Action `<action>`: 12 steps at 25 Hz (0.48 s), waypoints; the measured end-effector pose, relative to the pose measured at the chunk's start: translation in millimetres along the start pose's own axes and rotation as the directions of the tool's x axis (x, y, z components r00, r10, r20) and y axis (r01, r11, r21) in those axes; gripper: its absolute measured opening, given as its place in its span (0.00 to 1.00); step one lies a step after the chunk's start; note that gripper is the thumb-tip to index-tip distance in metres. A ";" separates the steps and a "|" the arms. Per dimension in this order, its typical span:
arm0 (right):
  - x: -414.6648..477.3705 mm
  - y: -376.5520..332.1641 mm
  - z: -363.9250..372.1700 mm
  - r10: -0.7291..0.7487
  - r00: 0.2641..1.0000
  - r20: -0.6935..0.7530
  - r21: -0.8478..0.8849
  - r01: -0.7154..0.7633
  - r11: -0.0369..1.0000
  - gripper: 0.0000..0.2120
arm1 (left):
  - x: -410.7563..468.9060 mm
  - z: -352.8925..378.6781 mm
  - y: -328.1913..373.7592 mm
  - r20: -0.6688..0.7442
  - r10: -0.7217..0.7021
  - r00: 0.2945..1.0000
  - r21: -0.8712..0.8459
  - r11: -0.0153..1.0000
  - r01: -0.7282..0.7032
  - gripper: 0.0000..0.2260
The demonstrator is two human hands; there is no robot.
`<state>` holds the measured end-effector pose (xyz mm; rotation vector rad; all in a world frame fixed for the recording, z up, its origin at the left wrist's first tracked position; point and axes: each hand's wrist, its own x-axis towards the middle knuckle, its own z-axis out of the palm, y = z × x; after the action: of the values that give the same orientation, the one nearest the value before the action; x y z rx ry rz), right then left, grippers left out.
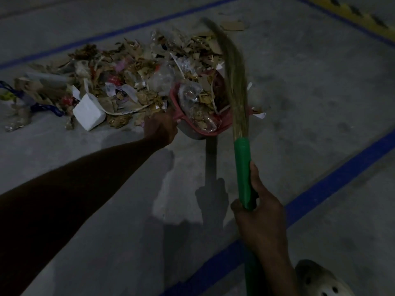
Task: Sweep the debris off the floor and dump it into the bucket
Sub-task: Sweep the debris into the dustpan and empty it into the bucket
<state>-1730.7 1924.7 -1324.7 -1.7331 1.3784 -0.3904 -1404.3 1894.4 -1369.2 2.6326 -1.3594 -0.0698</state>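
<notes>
A long heap of debris (119, 77), made of cardboard scraps, plastic wrap and paper, lies across the grey floor. At its right end a red dustpan (222, 127) sits tilted and full of scraps. My left hand (160, 129) grips the dustpan at its near left rim. My right hand (258, 212) grips the green handle of a grass broom (242, 167). The broom's bristles (234, 71) reach up along the dustpan's right side, blurred. No bucket is in view.
A white foam block (88, 113) lies at the heap's near edge. Blue cords (46, 107) trail at the left. Blue floor lines (333, 184) cross the concrete, with a yellow-black stripe (350, 11) at top right. A pale clog (320, 280) shows at bottom right.
</notes>
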 end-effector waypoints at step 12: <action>-4.8 -3.6 13.0 -0.049 0.999 0.019 0.006 0.048 0.999 0.46 | 1.6 -2.2 2.0 0.017 -0.036 0.999 -0.030 0.999 0.037 0.20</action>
<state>-1721.1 1934.6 -1328.2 -1.7637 1.3228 -0.4036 -1404.7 1892.3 -1366.6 2.6381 -1.3054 -0.1164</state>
